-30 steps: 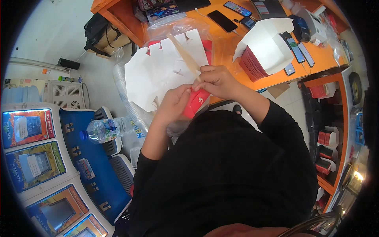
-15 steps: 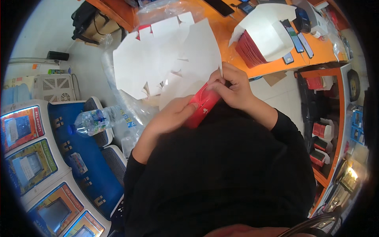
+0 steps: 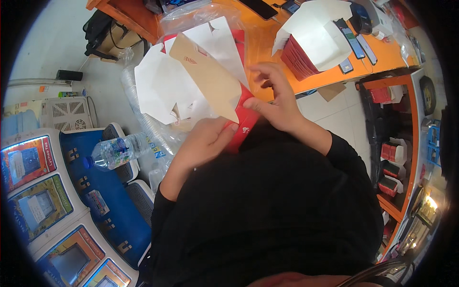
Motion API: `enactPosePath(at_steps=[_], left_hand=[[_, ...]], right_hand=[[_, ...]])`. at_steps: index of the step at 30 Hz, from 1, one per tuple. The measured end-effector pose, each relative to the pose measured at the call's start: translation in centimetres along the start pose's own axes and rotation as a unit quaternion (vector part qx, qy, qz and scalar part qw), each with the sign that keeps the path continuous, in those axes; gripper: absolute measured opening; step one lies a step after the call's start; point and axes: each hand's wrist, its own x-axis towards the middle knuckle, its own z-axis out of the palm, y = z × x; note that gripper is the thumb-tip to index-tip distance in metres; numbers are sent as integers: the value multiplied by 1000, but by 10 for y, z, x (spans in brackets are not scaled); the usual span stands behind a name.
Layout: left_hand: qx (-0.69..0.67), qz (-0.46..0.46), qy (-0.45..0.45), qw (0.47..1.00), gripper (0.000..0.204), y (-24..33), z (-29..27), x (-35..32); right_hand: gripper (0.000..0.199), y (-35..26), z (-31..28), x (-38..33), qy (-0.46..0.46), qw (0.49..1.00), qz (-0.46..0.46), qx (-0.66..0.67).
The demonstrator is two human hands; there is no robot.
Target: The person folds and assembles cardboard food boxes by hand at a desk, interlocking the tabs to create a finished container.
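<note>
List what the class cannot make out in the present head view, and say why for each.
All in the head view:
- Most fingertips of the left hand: hidden behind the red carton.
- Part of the white card: covered by the tan panel.
- Insides of the lower nested boxes: blocked by the top box.
- Far end of the black phone: cut off by the top edge.
- Fine print on the bottle: too small.

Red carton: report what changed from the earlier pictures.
The right hand has released its pinch, fingers opened out, thumb on the red carton. The tan panel, almost edge-on at first, has turned its broad face toward the camera, over the white sheets. The left hand still holds the carton; phones stay on the table.
</note>
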Motion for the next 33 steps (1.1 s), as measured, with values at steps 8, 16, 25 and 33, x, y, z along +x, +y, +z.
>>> enactPosePath(at_steps=[8,16,25,33], left_hand=[[-55,49,54,996,30,-9,15,1],[150,-10,163,975,34,17,7,15],[335,44,379,862,34,-37,-17,2],[331,62,437,834,22,-68,-19,-27]], right_hand=[[35,-5,-1,-10,-193,951,153,186],[63,14,23,-6,6,970,115,216],[76,31,-23,0,-186,953,165,172],[85,38,-43,-15,-187,978,80,41]])
